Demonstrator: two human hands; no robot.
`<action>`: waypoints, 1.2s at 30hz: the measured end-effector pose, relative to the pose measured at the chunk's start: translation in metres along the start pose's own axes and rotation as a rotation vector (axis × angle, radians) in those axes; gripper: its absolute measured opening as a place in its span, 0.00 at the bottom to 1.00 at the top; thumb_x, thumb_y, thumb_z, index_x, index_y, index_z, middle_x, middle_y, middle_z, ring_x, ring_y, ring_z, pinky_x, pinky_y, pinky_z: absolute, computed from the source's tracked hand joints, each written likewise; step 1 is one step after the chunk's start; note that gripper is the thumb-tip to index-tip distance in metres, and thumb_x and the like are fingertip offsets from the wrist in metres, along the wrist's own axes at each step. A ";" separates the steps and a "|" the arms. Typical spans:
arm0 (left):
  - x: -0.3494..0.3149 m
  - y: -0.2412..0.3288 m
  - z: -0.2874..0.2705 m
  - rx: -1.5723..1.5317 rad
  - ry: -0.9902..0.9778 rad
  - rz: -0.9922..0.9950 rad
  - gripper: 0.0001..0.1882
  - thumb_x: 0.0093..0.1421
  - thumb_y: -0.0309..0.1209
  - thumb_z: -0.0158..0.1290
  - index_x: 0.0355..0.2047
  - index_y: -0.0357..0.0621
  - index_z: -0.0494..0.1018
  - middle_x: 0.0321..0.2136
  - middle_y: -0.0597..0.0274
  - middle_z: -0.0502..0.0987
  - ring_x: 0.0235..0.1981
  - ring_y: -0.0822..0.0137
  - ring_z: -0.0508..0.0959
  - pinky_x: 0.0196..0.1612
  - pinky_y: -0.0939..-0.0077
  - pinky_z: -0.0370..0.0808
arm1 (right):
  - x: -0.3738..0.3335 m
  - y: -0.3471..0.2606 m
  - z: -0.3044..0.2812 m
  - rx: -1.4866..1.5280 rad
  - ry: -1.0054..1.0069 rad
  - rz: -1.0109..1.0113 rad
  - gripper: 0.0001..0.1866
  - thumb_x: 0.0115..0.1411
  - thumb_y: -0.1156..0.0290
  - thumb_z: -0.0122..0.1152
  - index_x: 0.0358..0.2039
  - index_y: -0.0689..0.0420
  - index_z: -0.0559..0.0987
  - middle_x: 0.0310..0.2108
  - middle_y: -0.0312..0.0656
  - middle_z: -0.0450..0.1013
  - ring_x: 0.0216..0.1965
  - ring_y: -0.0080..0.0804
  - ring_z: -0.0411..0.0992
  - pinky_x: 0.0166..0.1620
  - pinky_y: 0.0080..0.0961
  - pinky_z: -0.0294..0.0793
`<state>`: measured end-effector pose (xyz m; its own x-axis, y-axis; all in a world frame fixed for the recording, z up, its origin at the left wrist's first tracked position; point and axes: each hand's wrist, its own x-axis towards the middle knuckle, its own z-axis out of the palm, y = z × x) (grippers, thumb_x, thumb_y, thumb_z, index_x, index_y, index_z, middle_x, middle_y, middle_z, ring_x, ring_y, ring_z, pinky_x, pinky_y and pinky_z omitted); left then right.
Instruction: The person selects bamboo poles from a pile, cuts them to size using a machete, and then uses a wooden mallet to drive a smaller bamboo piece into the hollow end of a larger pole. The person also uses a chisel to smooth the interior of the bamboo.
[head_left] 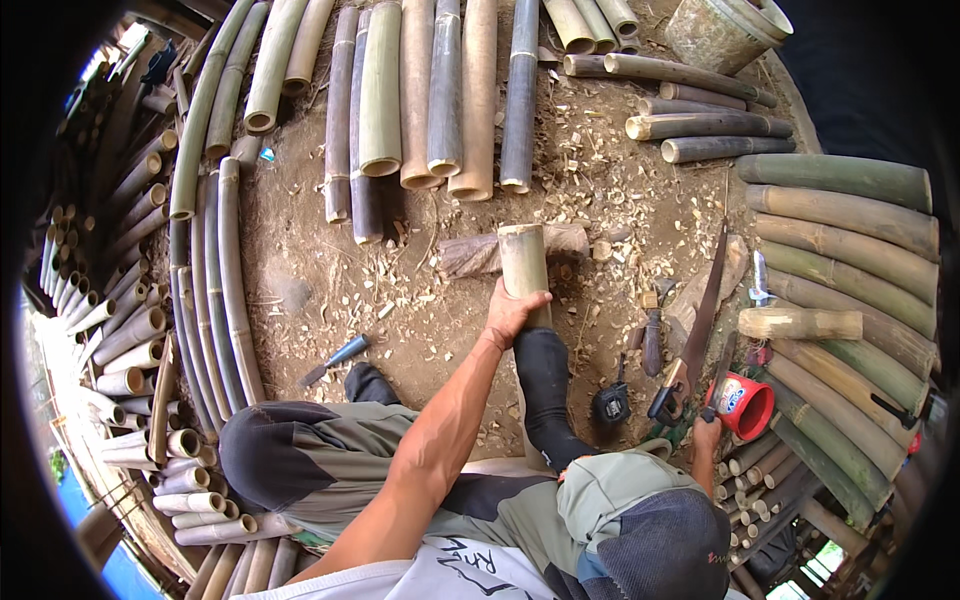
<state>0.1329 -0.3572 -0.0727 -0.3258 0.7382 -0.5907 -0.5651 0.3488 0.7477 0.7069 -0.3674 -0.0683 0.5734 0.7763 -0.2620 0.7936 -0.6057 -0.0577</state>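
Observation:
My left hand (516,310) is wrapped round a pale bamboo tube (524,262) between my legs. The tube's cut end leans on a short log (470,256) lying across the ground. Down at the right, my right hand (706,434) is closed on the dark handle of a knife (722,372), its narrow blade pointing away from me. A red plastic tub (746,405) lies tipped right beside that hand. A handsaw (696,340) is just left of the knife, and a black tape measure (610,403) sits nearer my right leg.
Long bamboo poles (440,100) lie in rows ahead, with more stacked at the left (135,340) and right (850,230). A blue-handled chisel-like tool (340,358) lies by my left foot. Wood chips litter the dirt floor (330,270). A dirty bucket (720,35) stands far right.

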 end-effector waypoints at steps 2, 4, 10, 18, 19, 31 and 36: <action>0.003 -0.006 0.006 0.010 0.000 0.004 0.43 0.43 0.33 0.73 0.55 0.36 0.60 0.47 0.54 0.74 0.46 0.63 0.76 0.50 0.66 0.76 | -0.006 0.008 -0.021 0.025 -0.070 0.046 0.27 0.49 0.63 0.62 0.49 0.65 0.74 0.42 0.56 0.76 0.42 0.48 0.76 0.46 0.38 0.75; 0.005 -0.013 0.010 0.035 0.016 0.017 0.42 0.43 0.32 0.72 0.55 0.37 0.60 0.47 0.54 0.74 0.46 0.63 0.76 0.50 0.66 0.76 | -0.031 -0.002 -0.040 0.393 -0.063 0.124 0.25 0.53 0.63 0.61 0.49 0.64 0.74 0.36 0.49 0.74 0.33 0.40 0.75 0.35 0.34 0.74; -0.003 0.009 -0.008 0.132 0.032 0.011 0.45 0.45 0.39 0.72 0.57 0.35 0.61 0.48 0.50 0.75 0.48 0.59 0.77 0.52 0.64 0.76 | -0.105 -0.166 -0.111 0.848 -0.079 -0.211 0.15 0.66 0.65 0.53 0.48 0.61 0.72 0.27 0.34 0.69 0.22 0.21 0.66 0.23 0.23 0.65; 0.060 0.131 -0.041 1.143 -0.157 -0.049 0.48 0.39 0.76 0.58 0.28 0.32 0.82 0.27 0.45 0.82 0.33 0.53 0.84 0.40 0.58 0.79 | -0.073 -0.338 -0.171 0.604 -0.571 -0.619 0.22 0.67 0.63 0.53 0.54 0.66 0.73 0.25 0.34 0.68 0.26 0.20 0.66 0.31 0.18 0.66; 0.067 0.138 -0.041 1.199 -0.163 -0.087 0.48 0.38 0.77 0.58 0.26 0.33 0.82 0.26 0.44 0.82 0.33 0.52 0.84 0.39 0.58 0.79 | -0.069 -0.355 -0.172 0.554 -0.586 -0.695 0.21 0.67 0.63 0.53 0.53 0.66 0.73 0.25 0.33 0.68 0.26 0.19 0.66 0.31 0.19 0.66; 0.083 0.147 -0.033 1.170 -0.124 -0.196 0.45 0.34 0.74 0.63 0.24 0.36 0.82 0.22 0.48 0.81 0.30 0.54 0.84 0.38 0.61 0.78 | -0.050 -0.451 -0.180 0.129 -0.781 -1.090 0.28 0.68 0.49 0.49 0.44 0.67 0.77 0.20 0.37 0.67 0.22 0.23 0.67 0.28 0.23 0.65; 0.083 0.146 -0.032 1.135 -0.104 -0.173 0.43 0.34 0.73 0.64 0.22 0.38 0.82 0.19 0.50 0.80 0.26 0.55 0.83 0.35 0.61 0.78 | -0.069 -0.484 -0.180 -0.208 -0.718 -1.302 0.26 0.63 0.49 0.56 0.32 0.65 0.78 0.24 0.50 0.72 0.26 0.52 0.72 0.32 0.40 0.69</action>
<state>-0.0008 -0.2636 -0.0222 -0.2168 0.6555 -0.7234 0.4281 0.7298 0.5330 0.3195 -0.0961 0.1511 -0.7072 0.4516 -0.5439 0.7052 0.5048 -0.4978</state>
